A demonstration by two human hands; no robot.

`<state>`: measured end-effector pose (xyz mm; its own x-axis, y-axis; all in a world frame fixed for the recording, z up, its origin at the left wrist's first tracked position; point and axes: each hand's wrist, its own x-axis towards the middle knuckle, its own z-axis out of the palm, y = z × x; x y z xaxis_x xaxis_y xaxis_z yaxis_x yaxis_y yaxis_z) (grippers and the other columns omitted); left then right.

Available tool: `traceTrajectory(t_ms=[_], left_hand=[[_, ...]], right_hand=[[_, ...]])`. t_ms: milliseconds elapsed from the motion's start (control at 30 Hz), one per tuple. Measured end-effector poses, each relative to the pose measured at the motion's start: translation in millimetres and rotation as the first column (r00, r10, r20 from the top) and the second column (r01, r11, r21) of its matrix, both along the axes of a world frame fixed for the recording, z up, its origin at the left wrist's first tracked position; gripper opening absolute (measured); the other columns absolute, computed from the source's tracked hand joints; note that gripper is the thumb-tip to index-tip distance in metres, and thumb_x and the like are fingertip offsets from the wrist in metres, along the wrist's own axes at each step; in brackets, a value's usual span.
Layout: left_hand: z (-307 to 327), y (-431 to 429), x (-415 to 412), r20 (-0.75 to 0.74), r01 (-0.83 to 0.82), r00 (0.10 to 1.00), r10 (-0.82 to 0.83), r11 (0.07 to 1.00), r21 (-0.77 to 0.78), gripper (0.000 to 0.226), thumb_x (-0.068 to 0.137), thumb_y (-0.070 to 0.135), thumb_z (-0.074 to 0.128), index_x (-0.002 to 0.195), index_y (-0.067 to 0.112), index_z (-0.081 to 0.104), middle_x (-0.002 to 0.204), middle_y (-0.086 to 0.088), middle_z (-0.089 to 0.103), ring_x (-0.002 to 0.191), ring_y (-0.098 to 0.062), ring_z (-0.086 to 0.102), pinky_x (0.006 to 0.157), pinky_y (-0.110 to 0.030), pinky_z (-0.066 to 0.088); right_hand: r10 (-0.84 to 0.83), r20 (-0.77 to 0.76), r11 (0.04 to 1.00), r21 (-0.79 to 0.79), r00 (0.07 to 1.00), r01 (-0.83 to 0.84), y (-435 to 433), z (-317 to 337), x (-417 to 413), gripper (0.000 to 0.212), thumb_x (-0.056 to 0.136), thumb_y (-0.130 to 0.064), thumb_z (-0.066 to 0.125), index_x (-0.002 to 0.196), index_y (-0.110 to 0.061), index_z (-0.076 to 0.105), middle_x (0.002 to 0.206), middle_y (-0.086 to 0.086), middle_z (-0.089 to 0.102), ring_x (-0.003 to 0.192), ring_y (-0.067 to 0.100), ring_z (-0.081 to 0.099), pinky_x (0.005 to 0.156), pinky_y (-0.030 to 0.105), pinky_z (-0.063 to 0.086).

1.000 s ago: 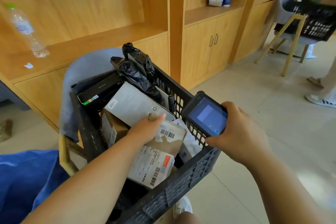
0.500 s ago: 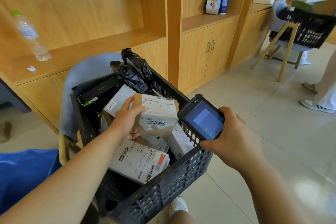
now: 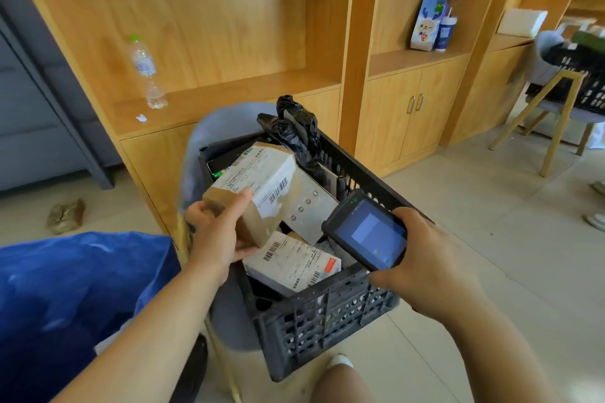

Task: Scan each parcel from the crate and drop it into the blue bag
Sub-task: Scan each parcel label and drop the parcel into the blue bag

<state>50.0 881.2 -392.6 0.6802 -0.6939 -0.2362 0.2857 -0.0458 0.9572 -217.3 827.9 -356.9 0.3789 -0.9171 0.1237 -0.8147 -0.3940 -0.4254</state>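
Left hand (image 3: pixel 219 232) grip round cardboard parcel (image 3: pixel 268 173) above crate (image 3: pixel 327 314), right hand (image 3: pixel 435 255) grip holding scanner (image 3: pixel 370 232), blue bag (image 3: pixel 65 288) cut off at left.

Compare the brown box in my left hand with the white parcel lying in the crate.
The brown box is bare cardboard; the white parcel is white with an orange patch. The brown box is held up in the left hand; the white parcel lies in the crate. Both carry barcoded labels.

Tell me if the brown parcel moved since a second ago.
Yes: the left hand lifted the brown parcel up, toward the left rim of the crate.
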Motion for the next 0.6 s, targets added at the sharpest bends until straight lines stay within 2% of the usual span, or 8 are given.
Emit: traceTrajectory(t_ms=[67, 167, 333, 467, 600], left_hand=[[5, 6, 2, 0.021, -0.014, 1.000, 0.014, 1.000, 0.012, 0.083, 0.055, 0.059, 0.080, 0.115, 0.036, 0.026, 0.123, 0.003, 0.048, 0.106, -0.032, 0.060, 0.059, -0.041, 0.058], [7, 12, 5, 0.033, -0.043, 0.999, 0.043, 0.999, 0.001, 0.091, 0.045, 0.062, 0.079, 0.115, 0.037, 0.026, 0.120, 0.004, 0.049, 0.107, -0.031, 0.059, 0.065, -0.044, 0.059], [5, 17, 7, 0.064, -0.053, 0.996, 0.055, 0.998, -0.036, 0.079, 0.060, 0.053, 0.081, 0.115, 0.038, 0.026, 0.120, 0.004, 0.048, 0.108, -0.025, 0.059, 0.062, -0.039, 0.058], [3, 18, 10, 0.078, -0.082, 0.993, 0.084, 0.996, -0.038, 0.075, 0.068, 0.049, 0.079, 0.119, 0.038, 0.026, 0.132, 0.000, 0.046, 0.111, -0.027, 0.058, 0.070, -0.042, 0.058], [11, 24, 11, 0.096, -0.117, 0.987, 0.128, 0.986, -0.117, 0.071, 0.072, 0.043, 0.078, 0.123, 0.038, 0.028, 0.131, 0.002, 0.051, 0.106, -0.020, 0.061, 0.063, -0.036, 0.057]], right_hand=[[0.038, -0.016, 0.999, 0.013, 0.999, -0.038, 5, 4, 4, 0.084, 0.051, -0.046, 0.077, 0.123, -0.032, 0.035, 0.086, -0.014, 0.043, 0.071, 0.010, 0.049, 0.057, 0.032, 0.050], [0.095, -0.038, 0.994, 0.051, 0.995, -0.093, 10, 9, 8, 0.081, 0.051, -0.047, 0.077, 0.121, -0.033, 0.037, 0.089, -0.012, 0.046, 0.078, 0.013, 0.052, 0.066, 0.036, 0.054], [0.120, -0.062, 0.992, 0.045, 0.991, -0.117, 14, 15, 9, 0.081, 0.053, -0.045, 0.078, 0.122, -0.032, 0.037, 0.092, -0.010, 0.048, 0.079, 0.014, 0.053, 0.066, 0.036, 0.055], [0.110, -0.086, 0.994, 0.031, 0.990, -0.108, 16, 17, 7, 0.087, 0.055, -0.044, 0.078, 0.128, -0.030, 0.033, 0.096, -0.008, 0.048, 0.081, 0.014, 0.053, 0.068, 0.035, 0.055], [0.096, -0.058, 0.995, 0.032, 0.994, -0.094, 18, 18, 12, 0.083, 0.055, -0.043, 0.079, 0.123, -0.027, 0.034, 0.093, -0.008, 0.046, 0.079, 0.015, 0.053, 0.064, 0.038, 0.056]])
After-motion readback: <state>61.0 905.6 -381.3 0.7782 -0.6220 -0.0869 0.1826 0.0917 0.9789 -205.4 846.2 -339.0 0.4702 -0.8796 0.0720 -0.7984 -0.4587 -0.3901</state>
